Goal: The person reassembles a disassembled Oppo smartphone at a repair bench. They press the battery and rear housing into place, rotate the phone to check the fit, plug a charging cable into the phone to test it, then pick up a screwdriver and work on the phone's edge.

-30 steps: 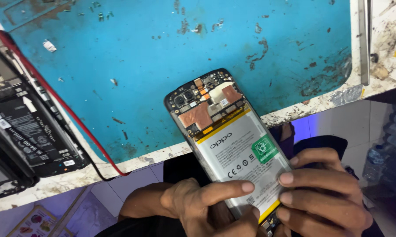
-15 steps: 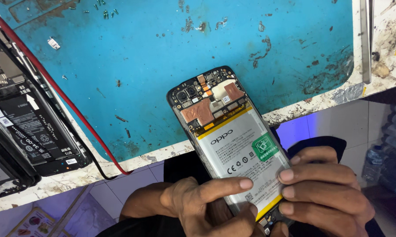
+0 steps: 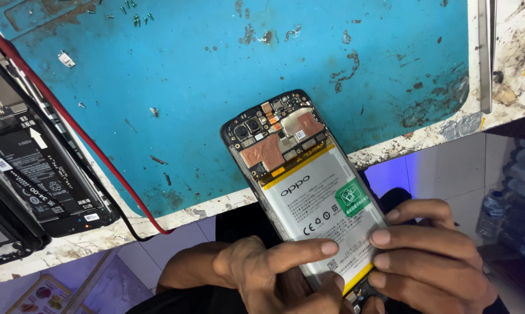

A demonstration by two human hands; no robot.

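Nearest to me, the left hand (image 3: 274, 273) and the right hand (image 3: 431, 261) pinch the lower end of the opened phone (image 3: 303, 186), fingers pressed flat on its white battery (image 3: 320, 203). The phone hangs over the edge of the blue mat (image 3: 216, 75). It seems an inspection step; lifting the battery would need a careful, even pull. Farther left lies another opened phone (image 3: 36, 168) under a red wire (image 3: 82, 139).

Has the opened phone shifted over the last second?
Barely. Against the worn edge of the blue mat, the opened phone keeps the same place and tilt; both hands stay pressed on its lower end.
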